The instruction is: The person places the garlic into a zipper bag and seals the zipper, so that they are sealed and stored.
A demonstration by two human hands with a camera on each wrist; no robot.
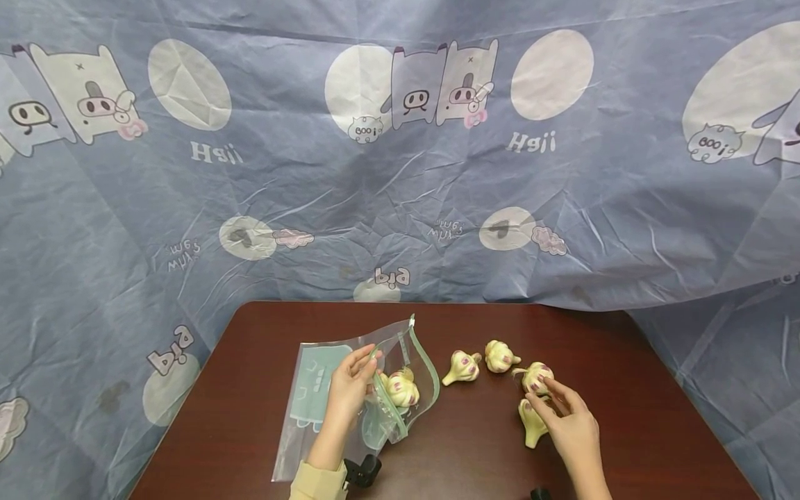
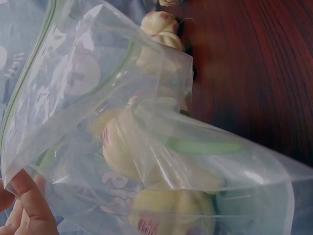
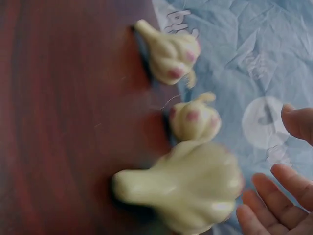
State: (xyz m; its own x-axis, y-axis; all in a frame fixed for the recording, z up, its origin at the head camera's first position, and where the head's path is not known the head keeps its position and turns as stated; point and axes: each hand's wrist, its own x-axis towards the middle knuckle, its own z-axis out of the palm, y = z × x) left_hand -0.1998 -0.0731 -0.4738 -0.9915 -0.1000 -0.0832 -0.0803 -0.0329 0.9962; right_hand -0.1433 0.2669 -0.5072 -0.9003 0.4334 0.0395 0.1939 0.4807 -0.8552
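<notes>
With its thumb and fingers, my left hand [image 1: 348, 390] pinches the edge of a clear zip bag [image 1: 427, 368] with a green seal strip, its mouth spread toward the right. Garlic bulbs [image 1: 401, 390] with purple patches lie inside; the left wrist view shows two of them through the plastic, one garlic bulb [image 2: 171, 210] nearest the camera. On the right, my right hand [image 1: 573, 425] reaches over the table, thumb and fingers spread beside a garlic bulb [image 1: 533, 422] whose stem points toward me. Just behind that one sits another garlic bulb [image 1: 536, 377], partly covered by the fingertips.
Two more garlic bulbs, a left one [image 1: 462, 367] and a farther one [image 1: 499, 356], lie right of the bag on the dark red-brown table [image 1: 475, 458]. The bag's printed teal part [image 1: 315, 378] stretches leftward. A patterned blue cloth [image 1: 400, 187] hangs behind the table's back edge.
</notes>
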